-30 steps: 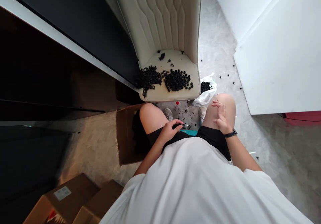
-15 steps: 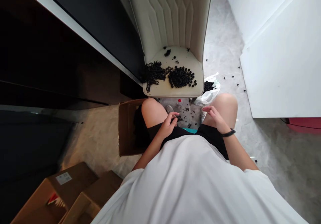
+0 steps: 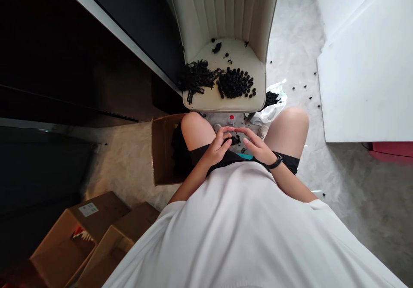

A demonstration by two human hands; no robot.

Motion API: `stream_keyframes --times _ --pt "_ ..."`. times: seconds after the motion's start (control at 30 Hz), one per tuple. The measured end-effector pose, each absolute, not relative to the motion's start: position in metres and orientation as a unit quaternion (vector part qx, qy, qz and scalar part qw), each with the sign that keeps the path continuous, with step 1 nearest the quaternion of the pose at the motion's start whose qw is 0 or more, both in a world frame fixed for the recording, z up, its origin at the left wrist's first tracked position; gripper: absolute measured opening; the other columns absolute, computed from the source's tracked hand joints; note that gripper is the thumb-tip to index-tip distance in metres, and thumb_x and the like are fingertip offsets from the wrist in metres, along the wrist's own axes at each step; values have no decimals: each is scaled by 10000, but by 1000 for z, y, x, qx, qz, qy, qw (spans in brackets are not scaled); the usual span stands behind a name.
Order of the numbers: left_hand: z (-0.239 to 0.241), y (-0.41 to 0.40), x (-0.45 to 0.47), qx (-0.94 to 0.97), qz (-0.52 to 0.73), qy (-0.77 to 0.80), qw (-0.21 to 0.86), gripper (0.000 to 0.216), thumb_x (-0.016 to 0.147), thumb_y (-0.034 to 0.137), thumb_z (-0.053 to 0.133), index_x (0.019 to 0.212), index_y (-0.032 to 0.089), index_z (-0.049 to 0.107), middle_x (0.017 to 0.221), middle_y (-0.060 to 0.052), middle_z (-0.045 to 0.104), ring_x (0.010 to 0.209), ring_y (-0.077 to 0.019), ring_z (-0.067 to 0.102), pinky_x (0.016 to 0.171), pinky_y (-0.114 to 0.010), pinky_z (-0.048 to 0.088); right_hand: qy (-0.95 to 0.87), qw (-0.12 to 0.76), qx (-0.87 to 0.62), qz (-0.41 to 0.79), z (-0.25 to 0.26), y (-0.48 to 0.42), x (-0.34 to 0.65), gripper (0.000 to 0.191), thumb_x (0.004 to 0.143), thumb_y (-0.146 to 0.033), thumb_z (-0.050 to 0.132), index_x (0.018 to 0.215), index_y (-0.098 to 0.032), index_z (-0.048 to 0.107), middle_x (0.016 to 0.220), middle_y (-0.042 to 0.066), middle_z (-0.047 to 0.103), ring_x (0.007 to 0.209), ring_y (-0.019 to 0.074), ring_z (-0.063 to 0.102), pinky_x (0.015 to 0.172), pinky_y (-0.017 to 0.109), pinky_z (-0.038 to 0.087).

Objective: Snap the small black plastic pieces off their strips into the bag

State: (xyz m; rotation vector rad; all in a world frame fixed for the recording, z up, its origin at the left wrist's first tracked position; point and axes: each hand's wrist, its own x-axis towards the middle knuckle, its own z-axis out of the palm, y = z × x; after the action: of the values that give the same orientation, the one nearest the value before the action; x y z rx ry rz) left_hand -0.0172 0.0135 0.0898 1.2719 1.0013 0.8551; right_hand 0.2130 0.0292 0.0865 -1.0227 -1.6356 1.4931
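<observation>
In the head view, my left hand (image 3: 218, 148) is over my lap, its fingers and thumb curled round a dark black piece (image 3: 235, 140). One end of the piece sticks out toward the right; its exact kind I cannot make out. My right hand (image 3: 258, 148), with a black wristband, faces it with fingers stretched and thumb apart, holding nothing I can see. Both hands' fingertips meet or nearly meet above the piece. Ahead, on the chair seat (image 3: 206, 102), lie a heap of small black round parts (image 3: 235, 82) and a tangle of black stringy scraps (image 3: 200, 78).
By my left leg stands a cardboard box (image 3: 161, 150) with black material inside. A white plastic bag (image 3: 269, 112) holding black parts is right of the chair. A red-capped bottle (image 3: 231, 119) stands under it. More cartons (image 3: 106, 210) are at lower left; small black bits dot the floor.
My right hand has moved left from above my right thigh to meet my left hand. The black piece shows more plainly between them. The view has tilted slightly, so the chair appears higher.
</observation>
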Motion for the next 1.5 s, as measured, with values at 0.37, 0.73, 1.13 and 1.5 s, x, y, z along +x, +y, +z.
stream_keyframes --times 0.37,0.73,1.13,1.5 --pt "83 19 -13 611 351 468 533 397 1098 552 579 1329 244 482 1287 -97 631 1156 -204 667 1050 -331 533 -618 324 -423 578 84 30 192 510 1118 -690 481 862 -249 501 750 -13 584 693 174 510 698 341 429" --pt "86 23 -14 649 247 482 534 568 1073 710 530 832 197 575 754 14 547 746 -161 519 717 -297 395 -629 330 -439 549 76 26 191 498 1104 -656 520 832 -240 509 735 -18 552 696 167 483 687 332 401" --pt "95 27 -9 662 252 481 516 631 1010 778 589 782 193 643 776 -34 663 778 -202 610 760 -320 443 -609 289 -397 623 73 25 194 532 1114 -760 420 919 -276 520 767 -9 648 743 210 599 758 394 488" --pt "85 25 -11 609 255 453 600 670 1013 805 549 761 185 588 731 1 554 737 -159 524 708 -300 403 -598 322 -401 615 75 18 185 551 1101 -747 462 838 -262 480 655 -31 550 599 160 464 600 327 400"
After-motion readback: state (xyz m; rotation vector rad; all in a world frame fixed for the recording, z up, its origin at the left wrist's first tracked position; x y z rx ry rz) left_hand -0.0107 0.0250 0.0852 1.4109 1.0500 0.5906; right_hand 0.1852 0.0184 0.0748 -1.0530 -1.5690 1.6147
